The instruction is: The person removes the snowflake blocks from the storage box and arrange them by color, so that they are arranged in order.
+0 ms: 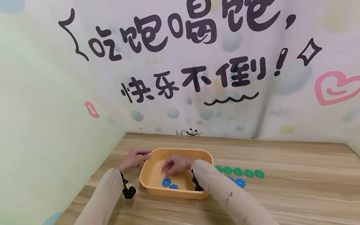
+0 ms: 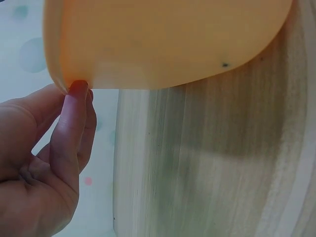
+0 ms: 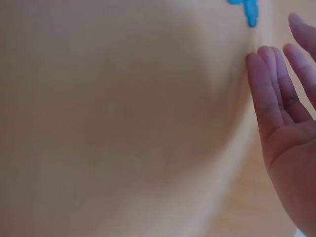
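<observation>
My left hand (image 1: 134,160) pinches the left rim of a light-orange plastic basin (image 1: 153,188). In the left wrist view its fingertips (image 2: 78,89) press against the basin's outer wall at the edge. My right hand (image 1: 177,163) reaches over the right side into the basin, its fingers pointing down and holding nothing. Below it, two blue flower-shaped plastic discs (image 1: 166,182) lie on the basin floor near the front wall. The right wrist view catches a blue disc (image 3: 251,12) just beyond the extended fingers (image 3: 266,94), with thumb and index apart.
To the right of the basin, several green flower-shaped discs (image 1: 237,171) form a row on the wooden table (image 1: 298,181). Blue discs (image 1: 240,182) lie in front of that row, partly hidden by the right sleeve (image 1: 225,193). A printed cloth (image 1: 174,118) hangs behind the table.
</observation>
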`<state>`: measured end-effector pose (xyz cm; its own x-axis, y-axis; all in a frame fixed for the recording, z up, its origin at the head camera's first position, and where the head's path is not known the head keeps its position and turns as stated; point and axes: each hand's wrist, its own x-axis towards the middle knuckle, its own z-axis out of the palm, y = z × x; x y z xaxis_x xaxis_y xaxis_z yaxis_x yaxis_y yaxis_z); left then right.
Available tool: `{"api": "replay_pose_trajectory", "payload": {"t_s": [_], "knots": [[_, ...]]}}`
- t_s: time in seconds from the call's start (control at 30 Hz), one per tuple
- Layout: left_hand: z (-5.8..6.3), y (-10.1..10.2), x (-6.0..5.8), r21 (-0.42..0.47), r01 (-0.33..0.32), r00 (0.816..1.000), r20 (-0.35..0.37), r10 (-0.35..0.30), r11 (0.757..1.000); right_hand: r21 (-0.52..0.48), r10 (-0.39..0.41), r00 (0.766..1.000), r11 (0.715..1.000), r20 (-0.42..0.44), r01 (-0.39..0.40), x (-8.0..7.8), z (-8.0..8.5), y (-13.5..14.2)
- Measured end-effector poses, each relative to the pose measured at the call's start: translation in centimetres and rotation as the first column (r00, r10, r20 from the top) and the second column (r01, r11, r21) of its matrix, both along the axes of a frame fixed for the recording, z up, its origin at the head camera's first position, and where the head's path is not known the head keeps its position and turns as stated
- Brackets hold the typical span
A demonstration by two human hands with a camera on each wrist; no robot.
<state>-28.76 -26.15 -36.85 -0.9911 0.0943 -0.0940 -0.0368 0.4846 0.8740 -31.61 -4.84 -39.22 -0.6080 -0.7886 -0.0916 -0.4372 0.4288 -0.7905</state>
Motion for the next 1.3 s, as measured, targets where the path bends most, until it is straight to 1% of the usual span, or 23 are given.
{"api": "replay_pose_trajectory", "payload": {"t_s": [0.13,0.2,0.3,0.53,0.67,0.93,1.0,1.13,1.23,1.3], "knots": [[0.21,0.01,-0.06,0.014,0.032,0.999,-0.003,-0.032,0.999,0.042,0.07,0.997,0.997,-0.012,-0.07,-0.02,-0.32,-0.09],[0.28,0.06,-0.08,0.02,0.039,0.999,-0.004,-0.039,0.999,0.057,0.084,0.996,0.995,-0.007,-0.083,0.02,-0.38,-0.09],[0.32,0.13,-0.2,0.024,0.033,0.999,0.0,-0.033,0.999,0.079,0.095,0.995,0.992,0.012,-0.095,0.11,-0.35,-0.05],[0.38,0.34,-0.32,0.011,0.028,1.0,0.005,-0.028,1.0,0.125,0.137,0.99,0.982,0.034,-0.14,0.47,0.01,0.14],[0.43,0.42,-0.39,0.0,0.022,1.0,0.005,-0.022,1.0,0.131,0.135,0.99,0.982,0.033,-0.138,0.6,0.2,0.26],[0.48,0.46,-0.46,0.007,0.023,1.0,0.0,-0.023,1.0,0.132,0.077,0.997,0.988,0.008,-0.078,0.52,0.33,0.34],[0.49,0.37,-0.4,0.0,0.024,1.0,0.003,-0.024,1.0,0.12,0.069,0.998,0.99,0.004,-0.069,0.45,0.29,0.27],[0.27,0.18,-0.34,-0.004,-0.004,1.0,0.02,0.004,1.0,0.074,0.063,0.998,0.995,-0.003,-0.063,0.36,0.13,0.12],[0.16,0.1,-0.2,-0.007,-0.006,1.0,0.025,0.006,1.0,0.028,0.058,0.998,0.998,-0.028,-0.057,0.3,-0.01,0.14],[0.11,0.05,-0.12,-0.007,0.004,1.0,0.022,-0.004,1.0,0.003,0.039,0.998,0.999,-0.039,-0.039,0.25,-0.11,0.18]]}}
